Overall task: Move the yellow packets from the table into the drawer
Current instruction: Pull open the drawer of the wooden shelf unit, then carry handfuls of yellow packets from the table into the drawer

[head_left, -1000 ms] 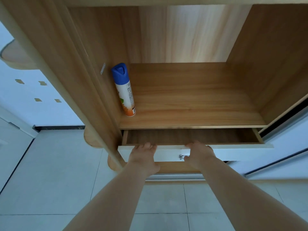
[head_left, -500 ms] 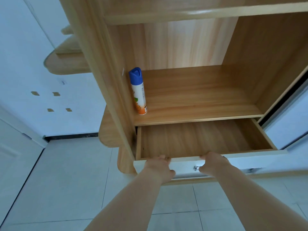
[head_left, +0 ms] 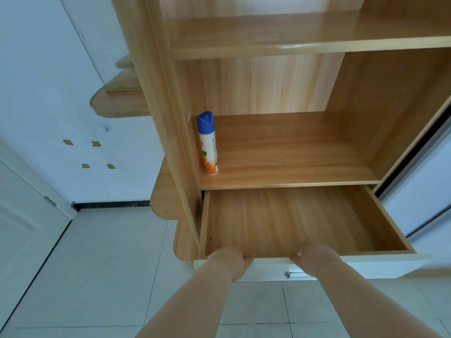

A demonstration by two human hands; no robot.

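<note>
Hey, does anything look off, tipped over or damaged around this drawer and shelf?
Nothing stands out. The spray can stands upright at the shelf's left end, the drawer is pulled open with nothing in it, and both hands grip its white front edge.

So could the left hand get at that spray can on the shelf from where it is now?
Probably yes. The left hand grips the open drawer front, and the spray can stands upright on the open shelf just above, nothing between them.

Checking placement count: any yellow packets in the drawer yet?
No. The drawer is pulled open and only its bare wooden bottom shows, with the left hand and right hand gripping its front edge.
</note>
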